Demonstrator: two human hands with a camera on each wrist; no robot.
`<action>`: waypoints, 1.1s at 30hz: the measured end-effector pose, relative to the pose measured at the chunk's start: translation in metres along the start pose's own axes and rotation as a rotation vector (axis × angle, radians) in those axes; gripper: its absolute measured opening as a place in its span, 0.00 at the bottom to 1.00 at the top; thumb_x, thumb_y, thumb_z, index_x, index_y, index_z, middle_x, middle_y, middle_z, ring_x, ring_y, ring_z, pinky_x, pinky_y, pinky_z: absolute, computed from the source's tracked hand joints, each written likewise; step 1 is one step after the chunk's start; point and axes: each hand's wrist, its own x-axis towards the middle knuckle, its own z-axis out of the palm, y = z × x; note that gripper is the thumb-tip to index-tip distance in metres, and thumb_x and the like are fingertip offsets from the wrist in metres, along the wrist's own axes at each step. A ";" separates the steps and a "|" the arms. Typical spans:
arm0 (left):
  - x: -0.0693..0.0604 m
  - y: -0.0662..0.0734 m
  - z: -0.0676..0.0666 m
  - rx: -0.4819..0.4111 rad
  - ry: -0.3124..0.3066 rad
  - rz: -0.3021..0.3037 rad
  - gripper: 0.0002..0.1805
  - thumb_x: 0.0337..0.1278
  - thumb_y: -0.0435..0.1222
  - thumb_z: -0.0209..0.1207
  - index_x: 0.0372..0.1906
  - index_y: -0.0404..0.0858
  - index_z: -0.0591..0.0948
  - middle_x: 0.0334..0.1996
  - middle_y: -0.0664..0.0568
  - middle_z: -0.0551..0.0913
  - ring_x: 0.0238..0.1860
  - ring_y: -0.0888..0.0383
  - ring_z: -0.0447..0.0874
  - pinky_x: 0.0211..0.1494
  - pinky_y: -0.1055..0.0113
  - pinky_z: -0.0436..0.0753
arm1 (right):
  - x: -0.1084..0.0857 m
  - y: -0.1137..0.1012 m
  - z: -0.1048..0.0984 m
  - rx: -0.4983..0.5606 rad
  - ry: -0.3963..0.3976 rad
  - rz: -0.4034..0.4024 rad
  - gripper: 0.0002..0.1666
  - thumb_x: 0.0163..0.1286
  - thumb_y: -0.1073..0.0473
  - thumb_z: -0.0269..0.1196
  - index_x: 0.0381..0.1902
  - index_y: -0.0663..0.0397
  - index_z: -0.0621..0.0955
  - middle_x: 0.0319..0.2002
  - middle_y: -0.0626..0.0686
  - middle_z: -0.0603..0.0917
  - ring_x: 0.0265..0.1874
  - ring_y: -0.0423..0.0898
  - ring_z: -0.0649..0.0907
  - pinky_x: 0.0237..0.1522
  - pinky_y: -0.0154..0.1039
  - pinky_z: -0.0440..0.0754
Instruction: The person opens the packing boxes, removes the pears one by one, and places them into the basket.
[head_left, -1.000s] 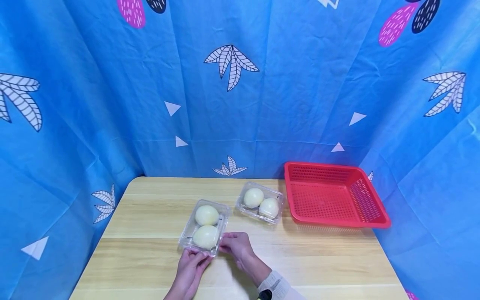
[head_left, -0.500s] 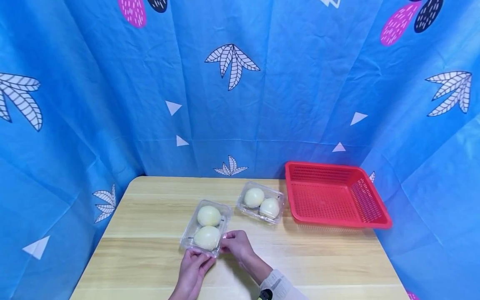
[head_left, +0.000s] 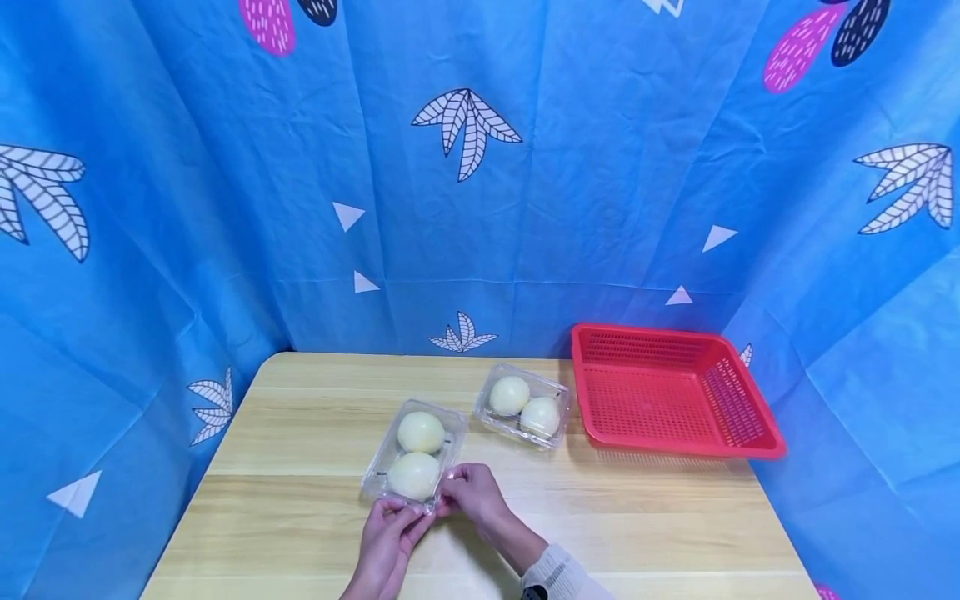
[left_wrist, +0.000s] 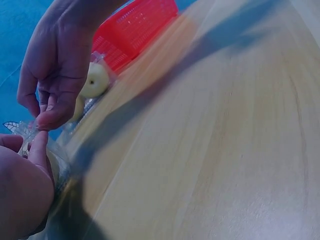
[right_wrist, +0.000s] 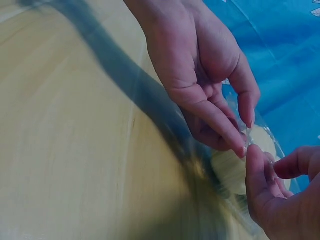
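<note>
A clear plastic clamshell box (head_left: 380,468) with two pale, round fruits (head_left: 414,476) lies at the table's near left, its lid appearing down. My left hand (head_left: 384,546) pinches its near edge between thumb and fingers. At the near right corner, my right hand (head_left: 476,498) pinches the rim, its fingertips close beside the left ones. The left wrist view shows the right hand (left_wrist: 57,65) bent down over that edge. In the right wrist view both hands meet at the rim, the left hand (right_wrist: 200,70) above. Fingers hide part of the edge.
A second clear box (head_left: 487,417) with two similar fruits sits farther back, right of the first. Beside it at the back right stands a red perforated plastic basket (head_left: 678,450). A patterned blue curtain (head_left: 450,233) surrounds the wooden table (head_left: 300,533) behind and at the sides.
My right hand has slid slightly along the rim toward the near corner, closer to the left hand. The left hand keeps its pinch; the second box and basket stay put.
</note>
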 end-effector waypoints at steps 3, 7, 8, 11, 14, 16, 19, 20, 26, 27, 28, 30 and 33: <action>-0.002 -0.002 0.000 -0.013 0.001 -0.004 0.16 0.66 0.22 0.56 0.45 0.35 0.60 0.49 0.42 0.77 0.50 0.52 0.91 0.64 0.62 0.85 | -0.002 0.002 0.000 0.000 -0.019 -0.006 0.04 0.64 0.72 0.60 0.36 0.70 0.80 0.23 0.50 0.82 0.21 0.40 0.83 0.29 0.34 0.89; -0.001 -0.003 0.002 -0.018 0.003 -0.013 0.16 0.66 0.22 0.56 0.45 0.34 0.60 0.50 0.41 0.77 0.50 0.50 0.92 0.64 0.62 0.85 | -0.003 0.003 -0.001 -0.045 -0.028 -0.030 0.06 0.67 0.72 0.57 0.39 0.73 0.79 0.25 0.52 0.83 0.20 0.41 0.82 0.29 0.37 0.90; -0.002 -0.004 0.002 -0.020 0.002 -0.014 0.16 0.67 0.22 0.56 0.45 0.34 0.60 0.50 0.40 0.78 0.50 0.50 0.92 0.64 0.62 0.85 | -0.003 0.004 -0.001 -0.058 -0.028 -0.036 0.07 0.68 0.72 0.57 0.40 0.73 0.78 0.25 0.53 0.83 0.20 0.41 0.82 0.29 0.37 0.90; -0.003 -0.005 0.004 -0.027 -0.011 -0.019 0.16 0.67 0.23 0.55 0.48 0.33 0.59 0.54 0.39 0.76 0.51 0.49 0.92 0.64 0.63 0.84 | -0.005 0.003 -0.001 -0.102 -0.017 -0.048 0.06 0.70 0.71 0.57 0.40 0.72 0.77 0.25 0.55 0.83 0.18 0.41 0.82 0.27 0.38 0.89; -0.004 -0.007 0.006 -0.030 -0.038 -0.014 0.18 0.69 0.23 0.54 0.53 0.31 0.58 0.57 0.39 0.74 0.52 0.50 0.91 0.65 0.63 0.83 | -0.007 0.000 -0.002 -0.124 -0.012 -0.051 0.04 0.71 0.70 0.57 0.38 0.69 0.76 0.24 0.56 0.83 0.16 0.41 0.82 0.25 0.38 0.89; -0.003 -0.008 0.007 -0.034 -0.048 -0.008 0.20 0.69 0.24 0.54 0.57 0.31 0.57 0.58 0.39 0.74 0.53 0.50 0.91 0.66 0.63 0.83 | -0.007 -0.002 -0.003 -0.119 -0.018 -0.050 0.03 0.71 0.70 0.57 0.38 0.68 0.76 0.23 0.55 0.83 0.16 0.41 0.82 0.24 0.37 0.89; -0.003 -0.009 0.007 -0.027 -0.043 -0.001 0.19 0.69 0.23 0.54 0.55 0.31 0.58 0.57 0.39 0.75 0.53 0.51 0.91 0.66 0.64 0.83 | -0.006 -0.002 -0.004 -0.085 -0.033 -0.047 0.05 0.71 0.69 0.58 0.38 0.69 0.76 0.23 0.54 0.82 0.16 0.41 0.82 0.24 0.37 0.89; -0.002 -0.009 0.007 -0.026 -0.036 0.000 0.18 0.68 0.23 0.54 0.53 0.32 0.59 0.56 0.40 0.76 0.52 0.51 0.91 0.65 0.64 0.83 | -0.006 -0.002 -0.005 -0.070 -0.040 -0.045 0.05 0.72 0.69 0.58 0.38 0.70 0.76 0.23 0.54 0.82 0.16 0.40 0.82 0.25 0.37 0.89; 0.000 -0.006 0.007 -0.004 -0.007 -0.019 0.15 0.68 0.24 0.57 0.47 0.35 0.61 0.48 0.46 0.79 0.49 0.57 0.90 0.63 0.65 0.85 | -0.001 -0.001 -0.008 0.012 -0.059 -0.007 0.07 0.72 0.68 0.58 0.40 0.72 0.78 0.23 0.53 0.83 0.18 0.40 0.84 0.27 0.37 0.90; 0.000 -0.006 0.007 0.003 -0.006 -0.022 0.15 0.68 0.25 0.57 0.48 0.35 0.62 0.48 0.47 0.79 0.49 0.58 0.89 0.63 0.65 0.85 | -0.001 -0.001 -0.009 0.023 -0.061 0.002 0.07 0.72 0.68 0.58 0.40 0.72 0.78 0.23 0.53 0.84 0.18 0.40 0.84 0.27 0.37 0.90; 0.001 -0.005 0.006 0.010 -0.005 -0.023 0.15 0.68 0.25 0.57 0.48 0.35 0.62 0.47 0.47 0.78 0.49 0.58 0.88 0.63 0.65 0.85 | 0.000 -0.002 -0.009 0.033 -0.063 0.011 0.07 0.72 0.68 0.58 0.40 0.72 0.79 0.23 0.53 0.84 0.18 0.40 0.85 0.27 0.37 0.90; 0.001 -0.004 0.005 0.024 -0.005 -0.026 0.16 0.69 0.26 0.57 0.49 0.34 0.62 0.47 0.48 0.77 0.49 0.58 0.88 0.64 0.65 0.85 | 0.001 -0.003 -0.009 0.046 -0.072 0.024 0.07 0.71 0.69 0.58 0.40 0.71 0.79 0.23 0.53 0.84 0.18 0.41 0.85 0.28 0.37 0.90; 0.001 -0.003 0.003 0.034 -0.006 -0.026 0.17 0.69 0.27 0.57 0.51 0.34 0.61 0.48 0.47 0.76 0.49 0.58 0.86 0.64 0.64 0.85 | 0.001 -0.004 -0.009 0.051 -0.087 0.033 0.07 0.70 0.69 0.57 0.39 0.71 0.80 0.23 0.53 0.85 0.18 0.41 0.86 0.29 0.38 0.90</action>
